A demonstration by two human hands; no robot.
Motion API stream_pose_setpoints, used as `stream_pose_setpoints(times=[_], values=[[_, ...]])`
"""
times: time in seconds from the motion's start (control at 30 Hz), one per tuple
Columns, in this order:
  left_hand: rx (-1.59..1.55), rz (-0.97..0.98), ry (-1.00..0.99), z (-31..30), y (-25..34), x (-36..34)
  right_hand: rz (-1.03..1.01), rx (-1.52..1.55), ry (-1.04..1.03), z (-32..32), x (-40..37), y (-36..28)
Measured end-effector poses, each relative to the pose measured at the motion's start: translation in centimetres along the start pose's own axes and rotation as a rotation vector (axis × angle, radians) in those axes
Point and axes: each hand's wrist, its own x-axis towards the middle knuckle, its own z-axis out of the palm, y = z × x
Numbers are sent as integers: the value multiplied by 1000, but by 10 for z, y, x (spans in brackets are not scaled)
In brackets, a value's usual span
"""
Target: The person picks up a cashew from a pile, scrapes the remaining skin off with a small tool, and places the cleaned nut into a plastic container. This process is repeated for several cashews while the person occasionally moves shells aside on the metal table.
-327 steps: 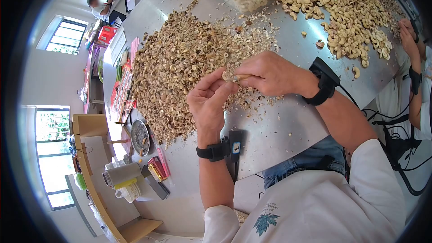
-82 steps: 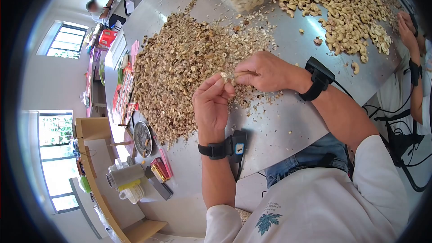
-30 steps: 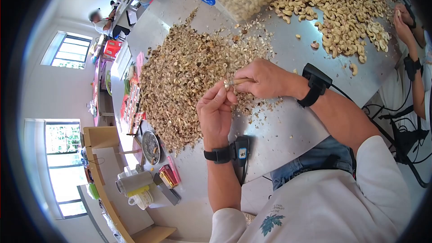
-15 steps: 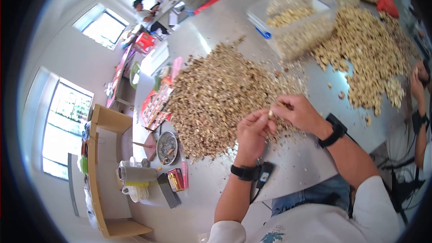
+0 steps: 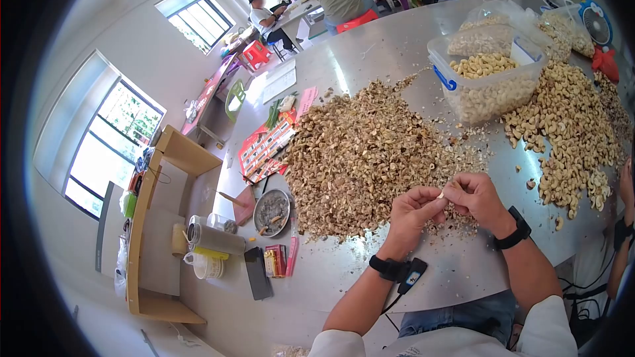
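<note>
My left hand point(image 5: 415, 217) and my right hand point(image 5: 479, 202) meet above the near right edge of a large brown heap point(image 5: 357, 158) of cashew pieces and skins. A small pale cashew nut point(image 5: 441, 195) shows between their fingertips, pinched by the thumbs and index fingers of both hands. Most of the nut is covered by the fingers. Loose skin flakes point(image 5: 463, 228) lie on the metal table under the hands. Dark bands with small devices are strapped round both wrists.
A clear plastic box point(image 5: 489, 102) of cashews stands behind my right hand, beside a pile of pale cashews point(image 5: 569, 132). On the left are a metal bowl point(image 5: 272, 213), a steel flask point(image 5: 215, 238) and small boxes point(image 5: 275, 261). Another person's arm point(image 5: 625, 192) is at far right.
The camera view has shifted, so the table's contents sit lower and mostly further right. Both hands stay together at the nut, with the fingers slightly rearranged.
</note>
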Motion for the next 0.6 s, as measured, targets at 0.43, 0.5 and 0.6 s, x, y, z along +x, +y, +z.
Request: stream_pose_setpoints(times=[0.43,0.5,0.6], values=[[79,10,21,3,1,-1,3,-27,-14,-1,0,-4],[86,1,25,3,1,-1,0,-32,-16,-2,0,-2],[106,-18,35,4,1,0,2,-39,0,0,0,-4]])
